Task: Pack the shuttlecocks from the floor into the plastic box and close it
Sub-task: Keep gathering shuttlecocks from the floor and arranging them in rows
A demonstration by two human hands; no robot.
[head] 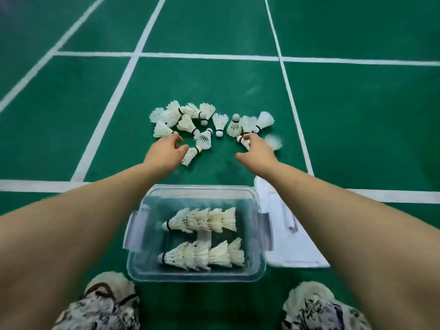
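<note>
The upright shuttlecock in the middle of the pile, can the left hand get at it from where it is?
Probably yes: the upright shuttlecock stands alone, bare floor between it and the left hand.

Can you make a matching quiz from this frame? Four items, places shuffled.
Items:
1. plastic box
2. lid
3. loose shuttlecocks
4. stacked shuttlecocks

Places:
A. scattered on the green floor beyond the hands
B. inside the box, in two rows
C. flat on the floor, right of the box
D. on the floor between the person's knees, open

Pairs: 1-D, 2-C, 3-A, 4-B
</note>
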